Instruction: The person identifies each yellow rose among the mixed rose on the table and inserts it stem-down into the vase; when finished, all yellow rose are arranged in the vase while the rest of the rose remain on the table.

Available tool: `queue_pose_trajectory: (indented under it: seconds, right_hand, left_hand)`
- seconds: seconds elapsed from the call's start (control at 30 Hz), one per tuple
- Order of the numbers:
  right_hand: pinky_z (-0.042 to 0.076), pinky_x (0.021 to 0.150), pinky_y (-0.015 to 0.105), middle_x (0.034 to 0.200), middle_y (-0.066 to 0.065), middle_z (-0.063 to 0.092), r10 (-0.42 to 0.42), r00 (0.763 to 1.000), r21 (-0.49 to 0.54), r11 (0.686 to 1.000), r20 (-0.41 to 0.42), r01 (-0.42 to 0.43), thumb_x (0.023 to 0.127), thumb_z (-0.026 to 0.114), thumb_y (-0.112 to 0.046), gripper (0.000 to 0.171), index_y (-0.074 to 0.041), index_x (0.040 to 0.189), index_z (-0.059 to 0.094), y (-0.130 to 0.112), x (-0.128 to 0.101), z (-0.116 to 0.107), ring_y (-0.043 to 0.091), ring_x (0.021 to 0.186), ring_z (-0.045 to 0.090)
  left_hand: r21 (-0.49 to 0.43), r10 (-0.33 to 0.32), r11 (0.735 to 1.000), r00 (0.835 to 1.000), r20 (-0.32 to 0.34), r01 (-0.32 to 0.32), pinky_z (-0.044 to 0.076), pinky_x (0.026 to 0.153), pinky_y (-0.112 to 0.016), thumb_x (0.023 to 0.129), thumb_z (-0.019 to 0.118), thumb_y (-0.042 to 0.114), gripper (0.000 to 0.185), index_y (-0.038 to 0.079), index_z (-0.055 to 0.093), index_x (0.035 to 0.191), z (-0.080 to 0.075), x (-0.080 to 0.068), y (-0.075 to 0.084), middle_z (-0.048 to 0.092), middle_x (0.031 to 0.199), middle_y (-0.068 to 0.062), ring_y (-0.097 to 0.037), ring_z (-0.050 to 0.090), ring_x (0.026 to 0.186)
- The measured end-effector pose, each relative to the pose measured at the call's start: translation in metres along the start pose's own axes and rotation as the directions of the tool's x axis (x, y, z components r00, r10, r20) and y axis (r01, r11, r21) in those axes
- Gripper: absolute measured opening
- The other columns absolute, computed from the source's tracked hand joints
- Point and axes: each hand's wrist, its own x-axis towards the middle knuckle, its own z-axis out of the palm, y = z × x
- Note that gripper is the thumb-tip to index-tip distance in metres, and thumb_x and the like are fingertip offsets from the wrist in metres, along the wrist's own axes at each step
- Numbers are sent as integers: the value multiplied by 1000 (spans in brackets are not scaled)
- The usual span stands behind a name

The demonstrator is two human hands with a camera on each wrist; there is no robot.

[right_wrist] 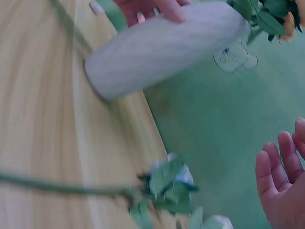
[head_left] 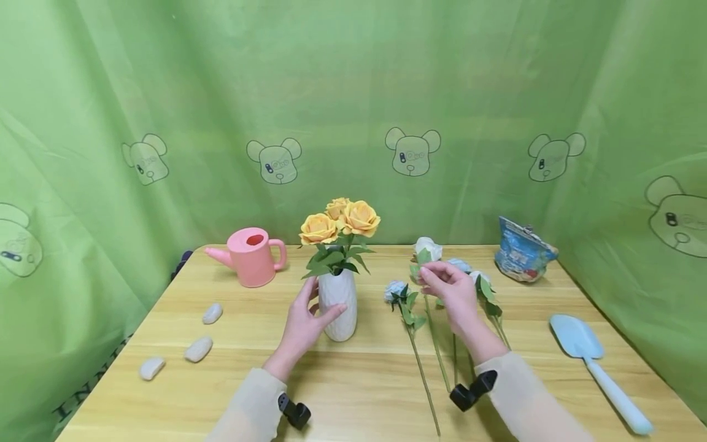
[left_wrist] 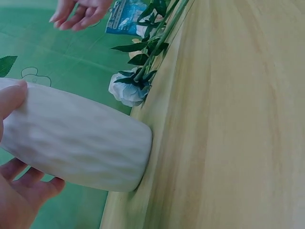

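A white ribbed vase (head_left: 339,307) with three yellow roses (head_left: 342,221) stands at the middle of the wooden table (head_left: 359,393). My left hand (head_left: 312,310) grips the vase (left_wrist: 76,143) from its left side, the thumb across the front. Several pale roses lie to the right with their stems toward me: a white rose (head_left: 428,248) farthest back and a blue-white rose (head_left: 394,290) nearest the vase. My right hand (head_left: 450,288) hovers at the white rose's stem with loosely bent fingers. In the right wrist view the fingers (right_wrist: 281,181) are spread and hold nothing.
A pink watering can (head_left: 251,256) stands at the back left, with three grey stones (head_left: 197,348) in front of it. A blue bag (head_left: 521,248) sits at the back right, and a light-blue trowel (head_left: 596,362) lies near the right edge. Green curtains close the table in.
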Motion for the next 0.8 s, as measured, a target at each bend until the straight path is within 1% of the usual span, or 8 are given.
queue_pose_trajectory:
  seconds: [0.17,0.2,0.33,0.4,0.43,0.53,0.63,0.8]
  right_hand:
    - [56,68,31,86,6,67,19,1000,-24,1000,1,-19,87,65,-9,18,1,102,63,1,-9,-33,16,75,66]
    - [56,68,30,88,7,67,2,1000,15,1000,22,-3,87,64,-7,16,0,102,64,6,-8,-42,17,75,66]
    - [55,72,35,92,8,67,50,999,-17,999,-15,-51,86,67,-10,28,4,109,59,10,-9,-64,19,77,66]
    - [55,72,36,95,10,66,74,997,-16,997,-10,-74,86,67,-12,33,4,114,57,33,-2,-86,21,79,67]
    - [55,73,37,96,9,66,120,991,-65,990,-56,-124,85,69,-16,38,3,115,56,41,1,-94,21,79,67]
    - [56,69,35,99,10,66,182,977,-96,977,-107,-193,82,71,-22,46,0,118,55,75,9,-119,22,79,67]
    - [55,70,35,103,14,65,279,949,-155,941,-146,-301,81,73,-23,52,2,121,52,65,1,-113,24,79,67]
    - [56,70,38,104,22,61,388,918,-343,854,-80,-391,87,65,-19,54,8,127,43,27,-25,-86,28,81,65]
  left_hand:
    - [0,-3,1000,1000,13,3,45,93,-46,78,76,15,64,6,43,133,2,-1,2,50,128,-17,-33,47,116]
    - [0,-4,1000,1000,14,4,45,93,-46,78,76,15,64,6,43,132,2,-1,2,50,128,-16,-33,47,116]
    - [-7,-7,1000,1000,10,7,45,92,-46,78,76,14,63,7,44,132,1,0,3,51,126,-16,-33,47,115]
    - [-13,-12,1000,1000,10,12,45,92,-45,78,76,14,63,8,44,132,1,0,2,51,126,-15,-32,47,115]
    - [-15,-15,1000,1000,9,15,45,92,-45,78,76,14,63,8,44,132,1,0,2,51,126,-14,-32,47,115]
    - [-17,-16,1000,1000,8,17,45,92,-44,78,76,14,64,10,44,133,-1,0,1,51,126,-13,-31,48,114]
    - [-20,-16,1000,1000,2,16,45,92,-44,78,76,14,65,11,43,134,-3,0,1,51,127,-13,-30,48,114]
    - [-20,-16,1000,1000,5,16,45,93,-44,78,76,14,67,11,42,135,-3,0,1,51,127,-14,-31,48,115]
